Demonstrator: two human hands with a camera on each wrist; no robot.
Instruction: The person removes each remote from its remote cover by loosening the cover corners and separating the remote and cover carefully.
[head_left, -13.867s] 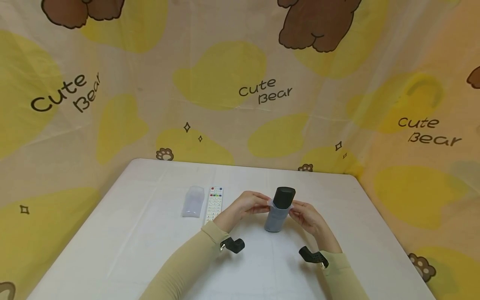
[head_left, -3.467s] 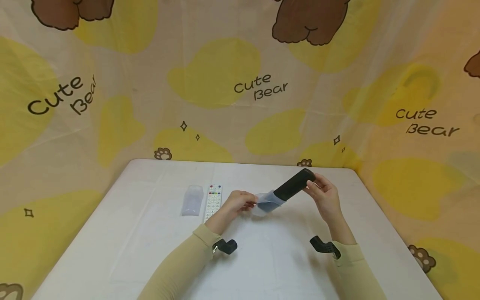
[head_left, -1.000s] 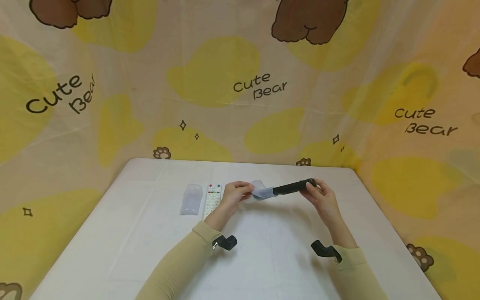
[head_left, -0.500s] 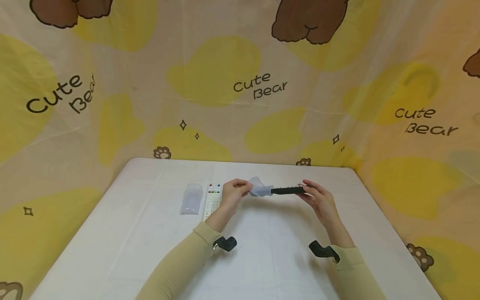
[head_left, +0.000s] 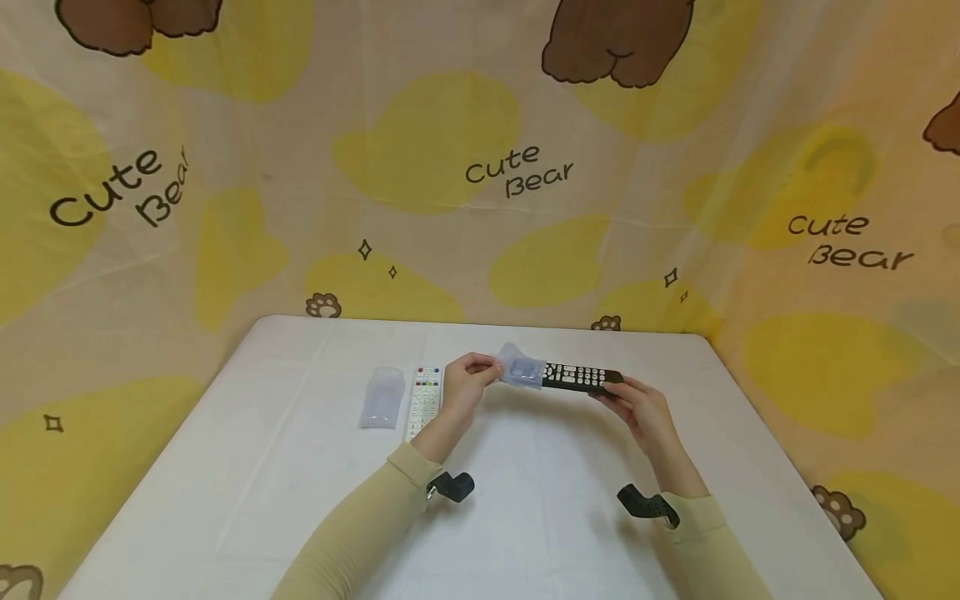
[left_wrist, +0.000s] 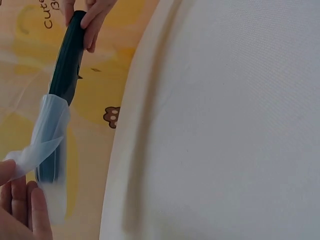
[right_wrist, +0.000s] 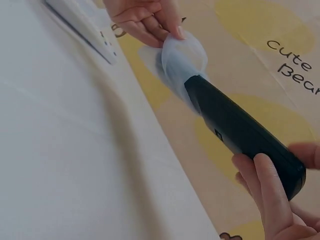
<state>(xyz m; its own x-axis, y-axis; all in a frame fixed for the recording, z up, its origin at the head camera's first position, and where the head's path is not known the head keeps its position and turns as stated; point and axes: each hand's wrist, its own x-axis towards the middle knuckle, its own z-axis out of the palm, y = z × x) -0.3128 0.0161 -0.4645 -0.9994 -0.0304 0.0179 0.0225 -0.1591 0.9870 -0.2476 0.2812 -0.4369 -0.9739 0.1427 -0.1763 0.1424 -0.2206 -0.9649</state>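
Note:
A black remote control (head_left: pixel 581 377) is held up over the table, its light buttons turned toward the head camera. Its left part sits inside a translucent, bluish remote cover (head_left: pixel 522 371), while the right part is bare. My left hand (head_left: pixel 467 385) pinches the cover's loose flap at the left end, and in the left wrist view the flap (left_wrist: pixel 37 157) folds across the remote. At the other end my right hand (head_left: pixel 641 410) grips the bare remote between thumb and fingers. The right wrist view shows the remote's smooth dark back (right_wrist: pixel 235 120).
A white remote control (head_left: pixel 425 404) lies on the white table (head_left: pixel 540 517), partly behind my left wrist. Beside it to the left lies a second translucent cover (head_left: pixel 383 398), flat. A patterned cloth (head_left: pixel 420 283) hangs behind the table and at its sides.
Long ago the remote stood upright, partly covered. It was then raised and tilted sideways; over the last second it has rolled, turning its button face into view. Both hands keep their holds.

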